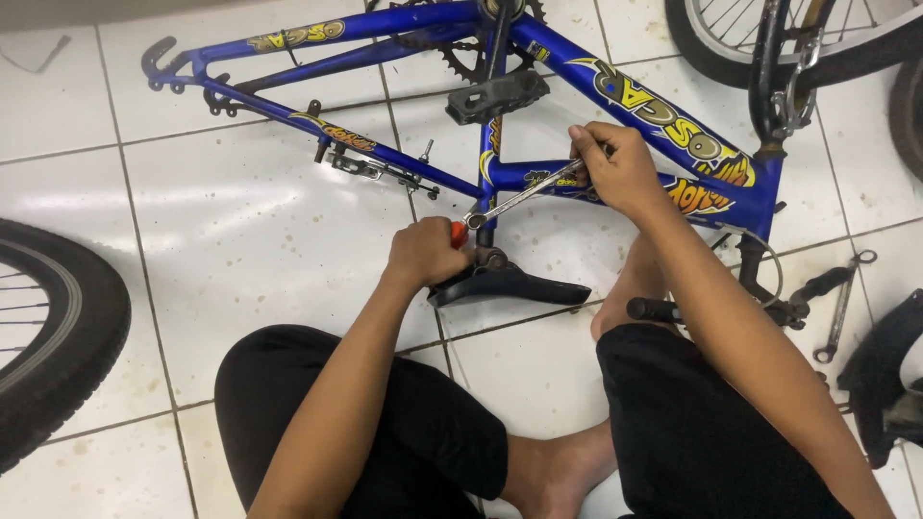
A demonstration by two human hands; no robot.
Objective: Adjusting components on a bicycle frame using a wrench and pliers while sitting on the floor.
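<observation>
A blue bicycle frame (404, 159) with yellow lettering lies upside down on the white tiled floor. Its black saddle (510, 285) rests on the tiles under the seat post. My right hand (615, 171) grips the far end of a silver wrench (524, 197), whose other end sits at the seat clamp (492, 258). My left hand (423, 252) is closed around an orange-handled tool (460, 234) right beside that clamp. A black pedal (497, 96) sticks out above the wrench.
A loose black wheel (58, 346) lies at the left edge. Another wheel (769, 38) and the fork are at the top right. A second wrench (841, 308) and a black part (880, 375) lie on the floor at the right. My crossed legs fill the foreground.
</observation>
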